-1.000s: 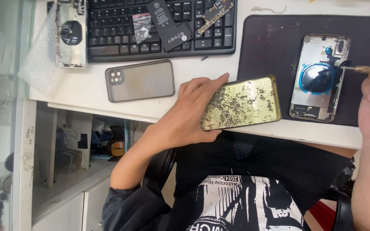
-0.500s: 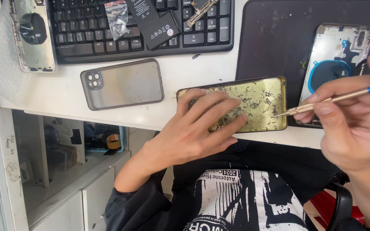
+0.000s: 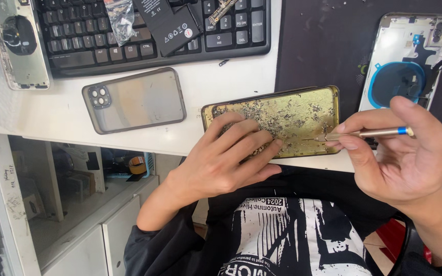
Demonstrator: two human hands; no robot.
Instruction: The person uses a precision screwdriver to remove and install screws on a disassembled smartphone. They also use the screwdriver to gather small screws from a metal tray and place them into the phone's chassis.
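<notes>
Near the frame's centre, the left hand point(image 3: 231, 158) presses flat on the gold phone panel point(image 3: 282, 120), still largely speckled with residue, while the right hand point(image 3: 400, 153) pinches a thin scraper point(image 3: 369, 134) against it.

The right hand point(image 3: 405, 153) pinches a slim tool point(image 3: 369, 133) whose tip rests on a flat plate point(image 3: 292, 120) lying at the near edge of the desk point(image 3: 221, 87). Left of that grip, the left hand point(image 3: 226, 158) lies flat on the plate's left half. Further left on the desk sits a phone case point(image 3: 134, 100). Behind the grip, an opened phone housing point(image 3: 410, 56) lies on a mat point(image 3: 328, 46). Far left and behind, a keyboard point(image 3: 154, 36) carries a battery point(image 3: 172, 23) and a small bag point(image 3: 121, 18). Another housing point(image 3: 19, 43) lies left of the keyboard.
</notes>
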